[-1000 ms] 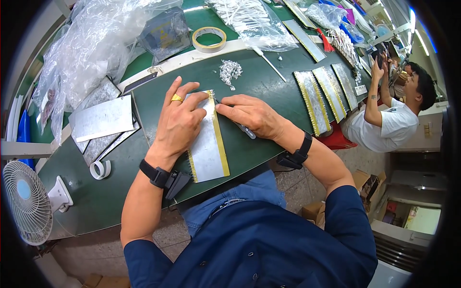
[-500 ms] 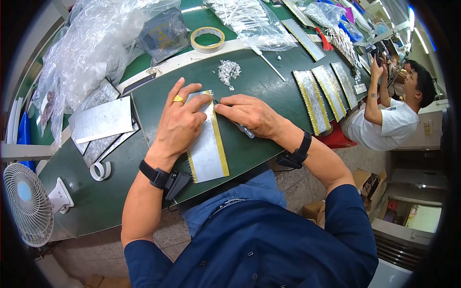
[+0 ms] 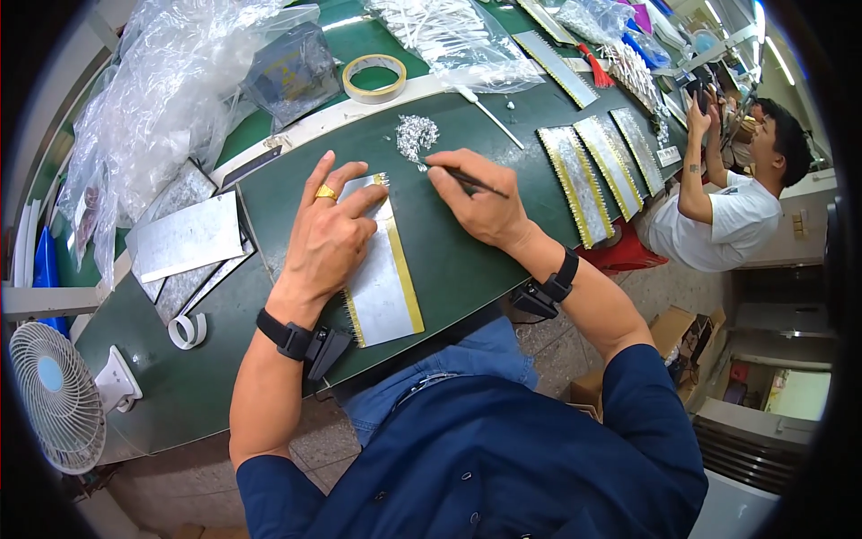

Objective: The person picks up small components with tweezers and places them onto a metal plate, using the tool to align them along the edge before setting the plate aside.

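Observation:
My left hand lies on a flat silvery metal plate with its fingers spread, pressing it to the green bench. Yellow tape runs down the plate's right side, and small metal teeth line its left edge and show at the top near my fingertips. In my right hand is a pair of slim dark tweezers, pinched between thumb and fingers. Their tip is at the near edge of a pile of tiny shiny metal pieces; whether it grips a piece is too small to tell.
Taped, toothed plates lie to the right, near a white-shirted person holding a phone. Bare plates and a white tape ring lie left, by a fan. Farther back are a tape roll, plastic bags and a white stick.
My right hand has moved with the tweezers from the plate's upper right edge, away from me, to the pile of metal pieces. My left hand stays on the plate.

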The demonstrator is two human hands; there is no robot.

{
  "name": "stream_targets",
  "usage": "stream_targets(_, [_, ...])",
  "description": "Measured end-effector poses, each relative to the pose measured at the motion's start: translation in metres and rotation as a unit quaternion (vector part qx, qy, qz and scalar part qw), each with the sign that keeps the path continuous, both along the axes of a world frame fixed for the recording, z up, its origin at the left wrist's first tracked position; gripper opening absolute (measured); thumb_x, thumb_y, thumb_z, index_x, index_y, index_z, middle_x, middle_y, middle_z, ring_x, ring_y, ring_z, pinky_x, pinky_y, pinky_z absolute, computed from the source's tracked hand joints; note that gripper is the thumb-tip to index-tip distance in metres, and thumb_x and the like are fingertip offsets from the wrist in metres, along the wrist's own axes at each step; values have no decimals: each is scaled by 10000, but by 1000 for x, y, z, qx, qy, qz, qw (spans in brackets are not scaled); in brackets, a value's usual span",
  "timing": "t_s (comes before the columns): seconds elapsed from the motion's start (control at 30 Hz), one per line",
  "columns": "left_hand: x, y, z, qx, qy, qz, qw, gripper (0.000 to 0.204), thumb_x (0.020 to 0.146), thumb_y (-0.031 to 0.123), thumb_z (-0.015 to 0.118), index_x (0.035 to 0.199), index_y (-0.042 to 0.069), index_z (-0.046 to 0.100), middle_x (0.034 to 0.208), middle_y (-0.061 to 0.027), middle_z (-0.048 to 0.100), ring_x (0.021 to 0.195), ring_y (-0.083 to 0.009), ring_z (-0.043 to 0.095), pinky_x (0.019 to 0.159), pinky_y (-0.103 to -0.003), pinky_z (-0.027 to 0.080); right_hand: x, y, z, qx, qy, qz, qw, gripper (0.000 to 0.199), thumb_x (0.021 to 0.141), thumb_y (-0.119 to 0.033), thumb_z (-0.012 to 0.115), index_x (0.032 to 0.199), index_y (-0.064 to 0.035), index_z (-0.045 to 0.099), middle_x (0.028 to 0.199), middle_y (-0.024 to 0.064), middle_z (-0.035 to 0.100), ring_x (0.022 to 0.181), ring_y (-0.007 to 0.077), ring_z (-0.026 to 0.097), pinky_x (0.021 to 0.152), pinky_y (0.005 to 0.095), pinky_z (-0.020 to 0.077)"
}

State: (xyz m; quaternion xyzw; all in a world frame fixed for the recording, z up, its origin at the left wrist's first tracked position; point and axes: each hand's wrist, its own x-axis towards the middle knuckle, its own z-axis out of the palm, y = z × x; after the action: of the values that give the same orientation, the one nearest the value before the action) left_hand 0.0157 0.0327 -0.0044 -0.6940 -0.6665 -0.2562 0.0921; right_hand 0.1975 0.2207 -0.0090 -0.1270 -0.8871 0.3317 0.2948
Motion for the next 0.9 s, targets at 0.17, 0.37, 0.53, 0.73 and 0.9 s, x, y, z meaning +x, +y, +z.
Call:
stream_targets(0.17, [-2, -1, 0, -4, 2, -2, 1000, 80, 762, 18, 732, 718, 35, 798, 1201, -25, 795, 1375, -293, 631, 1327, -550, 351, 2, 5, -2, -187, 20, -64, 980, 208, 1070, -122, 742, 1212, 31, 755, 1054, 71, 788, 912, 110, 745, 825, 274, 602])
stream_targets(0.37, [0, -1, 4, 17, -7, 6, 1000, 55, 751, -3, 738, 729, 38, 766, 1273, -48, 767, 1383, -305, 621, 1326, -551, 354, 6, 16, 3, -240, -34, -46, 969, 206, 1076, -143, 738, 1198, 21, 756, 1061, 74, 793, 968, 130, 759, 858, 279, 608])
stream_targets(0.53, [0, -1, -2, 38, -8, 19, 999, 66, 754, -22, 732, 754, 44, 734, 1297, -67, 745, 1386, -314, 616, 1320, -553, 365, 1, 15, 7, -217, -36, -9, 976, 206, 1070, -147, 747, 1179, 27, 759, 1053, 77, 796, 971, 133, 761, 869, 279, 610])
stream_targets(0.73, [0, -1, -3, 42, -12, 15, 999, 75, 770, -28, 722, 763, 47, 729, 1280, -66, 744, 1378, -312, 619, 1315, -554, 372, 11, 25, 11, -207, -94, -41, 973, 227, 1063, -154, 761, 1203, 24, 764, 1061, 71, 800, 968, 132, 761, 872, 272, 608])
stream_targets(0.9, [0, -1, -4, 45, -9, 17, 999, 76, 776, -27, 719, 763, 47, 728, 1277, -65, 746, 1375, -309, 621, 1316, -553, 371, 7, 25, 5, -258, -64, -43, 963, 218, 1068, -152, 754, 1199, 21, 764, 1031, 64, 794, 961, 121, 756, 865, 264, 603])
